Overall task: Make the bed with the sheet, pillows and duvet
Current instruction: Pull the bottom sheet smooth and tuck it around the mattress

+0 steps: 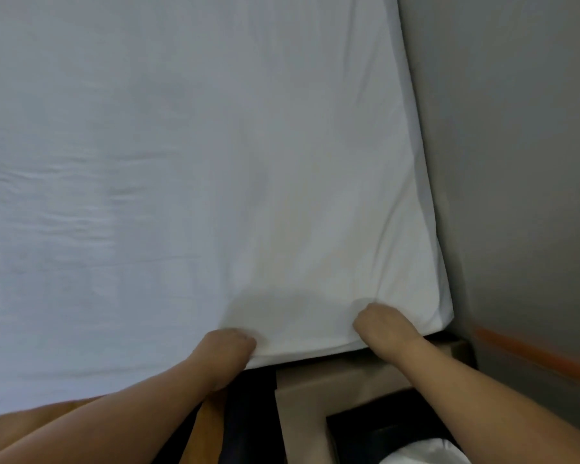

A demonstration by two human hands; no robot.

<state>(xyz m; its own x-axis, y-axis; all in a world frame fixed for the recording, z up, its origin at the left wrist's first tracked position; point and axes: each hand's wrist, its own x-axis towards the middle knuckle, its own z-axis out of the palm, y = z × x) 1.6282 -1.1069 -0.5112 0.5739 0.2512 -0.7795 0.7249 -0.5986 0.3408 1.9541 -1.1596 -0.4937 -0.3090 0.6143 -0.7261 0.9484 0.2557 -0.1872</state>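
A white sheet [198, 162] covers the mattress and fills most of the view, smooth except for faint wrinkles at the left. My left hand [230, 346] grips the sheet's near edge with curled fingers. My right hand [380, 324] holds the same edge farther right, close to the mattress corner [442, 316], and small folds fan out from its knuckles. Both sets of fingertips are hidden in the cloth. No pillows or duvet are clearly in view.
A grey wall [516, 162] runs along the bed's right side, with an orange strip [533, 353] low down. A beige bedside unit [315, 390] stands below the corner, something white [426, 453] beside it. Brown wood [47, 416] shows at the bottom left.
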